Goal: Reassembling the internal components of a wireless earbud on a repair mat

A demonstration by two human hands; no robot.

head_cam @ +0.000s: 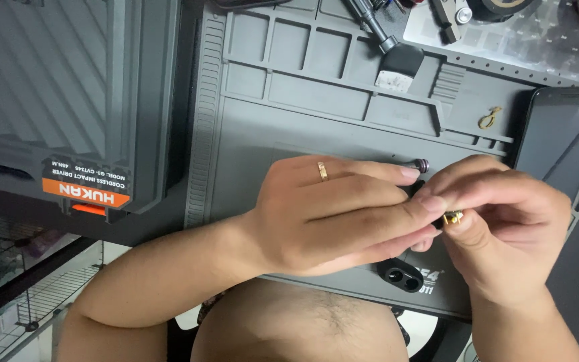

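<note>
My left hand (343, 214), with a gold ring on one finger, is closed around a small dark part (415, 188) that shows only between the fingertips. My right hand (504, 221) meets it fingertip to fingertip and pinches a tiny brass-coloured piece (453, 216). Both hands hover over a grey silicone work mat (289, 127). Just beyond my left fingertips lies a short dark metal pin (415, 163) with a ringed end. A black oval part with two holes (401, 275) lies on the mat below my hands.
A dark grey tool case with an orange label (68, 100) stands at the left. A dark tablet-like slab (557, 134) sits at the right. A small brass hook (490, 118) rests in a mat tray. A black-and-white block (397, 67) and metal tools (370, 17) lie at the back.
</note>
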